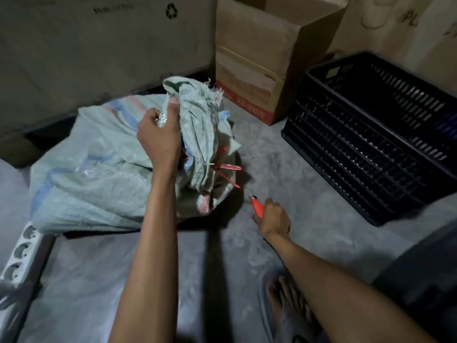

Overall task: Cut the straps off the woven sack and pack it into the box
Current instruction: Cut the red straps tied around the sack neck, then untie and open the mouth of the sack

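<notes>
A pale green woven sack (94, 169) lies on the grey floor at centre left. My left hand (158, 137) grips its bunched neck and holds it upright. Red straps (228, 168) are tied around the neck just below and right of that hand, their ends sticking out to the right. My right hand (273, 216) rests low on the floor to the right of the sack, closed on an orange utility knife (257, 206) whose tip points up-left toward the straps. An open cardboard box (262, 58) stands behind the sack.
A black slotted plastic crate (376, 134) sits at the right. A large cardboard sheet (99, 45) stands at the back left. A white power strip (22, 251) lies at the lower left. My foot in a sandal (284, 303) is at the bottom.
</notes>
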Motion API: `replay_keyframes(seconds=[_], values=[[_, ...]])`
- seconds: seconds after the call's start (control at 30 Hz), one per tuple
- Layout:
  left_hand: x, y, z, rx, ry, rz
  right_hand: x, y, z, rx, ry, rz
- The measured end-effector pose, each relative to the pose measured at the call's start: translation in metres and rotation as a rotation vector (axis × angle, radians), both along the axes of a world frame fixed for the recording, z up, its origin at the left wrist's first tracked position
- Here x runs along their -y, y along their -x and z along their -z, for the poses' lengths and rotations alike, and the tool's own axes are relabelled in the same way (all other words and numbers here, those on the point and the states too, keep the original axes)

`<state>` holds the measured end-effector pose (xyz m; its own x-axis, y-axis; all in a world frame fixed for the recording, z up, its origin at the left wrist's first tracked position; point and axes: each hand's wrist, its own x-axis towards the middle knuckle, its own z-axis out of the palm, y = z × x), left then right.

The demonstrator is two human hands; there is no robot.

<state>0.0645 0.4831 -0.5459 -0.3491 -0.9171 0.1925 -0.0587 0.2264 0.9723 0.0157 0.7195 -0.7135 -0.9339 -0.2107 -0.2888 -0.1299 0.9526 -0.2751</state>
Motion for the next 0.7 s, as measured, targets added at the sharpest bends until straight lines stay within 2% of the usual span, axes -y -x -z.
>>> replay_keyframes(seconds=[0.07, 0.13, 0.2, 0.27, 0.33, 0.37, 0.47, 0.6, 0.63, 0.7], values=[[-0.002, 0.001, -0.005, 0.020, -0.027, 0.019, 0.000, 0.004, 0.000, -0.007, 0.026, 0.002], [0.001, 0.003, -0.012, 0.004, -0.057, 0.044, 0.011, 0.018, -0.010, -0.094, 0.109, 0.057], [0.010, 0.003, -0.021, -0.016, -0.092, 0.088, 0.039, 0.043, -0.041, -0.161, 0.395, 0.213], [0.021, 0.002, -0.034, -0.054, -0.117, 0.125, 0.075, 0.075, -0.089, -0.146, 0.708, 0.299], [0.034, 0.001, -0.053, -0.089, -0.139, 0.170, 0.111, 0.102, -0.149, -0.081, 0.930, 0.184], [0.040, 0.002, -0.063, -0.104, -0.153, 0.206, 0.126, 0.111, -0.180, -0.031, 0.969, 0.074], [0.063, 0.006, -0.104, -0.161, -0.166, 0.332, 0.167, 0.122, -0.269, 0.237, 0.853, -0.240], [0.102, 0.012, -0.175, -0.202, -0.040, 0.454, 0.201, 0.118, -0.361, 0.592, 0.600, -0.445], [0.108, 0.012, -0.194, -0.191, 0.032, 0.485, 0.207, 0.118, -0.376, 0.640, 0.620, -0.462], [0.120, 0.011, -0.230, -0.155, 0.155, 0.556, 0.218, 0.123, -0.397, 0.727, 0.811, -0.440]])
